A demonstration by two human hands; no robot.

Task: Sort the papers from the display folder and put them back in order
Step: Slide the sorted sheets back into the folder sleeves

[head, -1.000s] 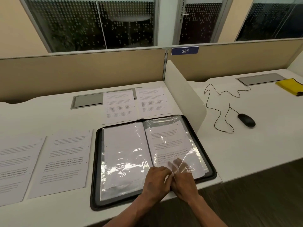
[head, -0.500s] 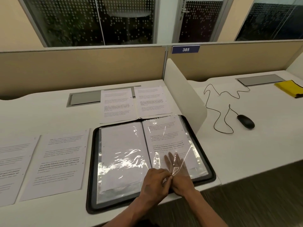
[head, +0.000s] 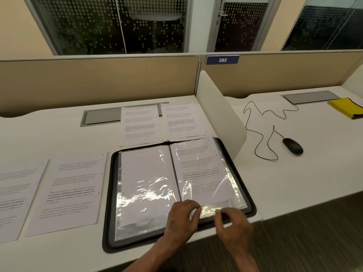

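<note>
Both hands, left hand and right hand, pinching plastic sleeve at display folder near edge, desk rim beneath

White office desk w/ a grey cable hatch set into it, backed by a tan fabric partition. A white side divider separates it from a 2nd white desk at right. Blue tag reading 385 sits on the partition top. Behind: dark glass windows w/ dotted frosting, a glass door, cream walls. Dark striped carpet below. Warm, dim indoor light.
</note>
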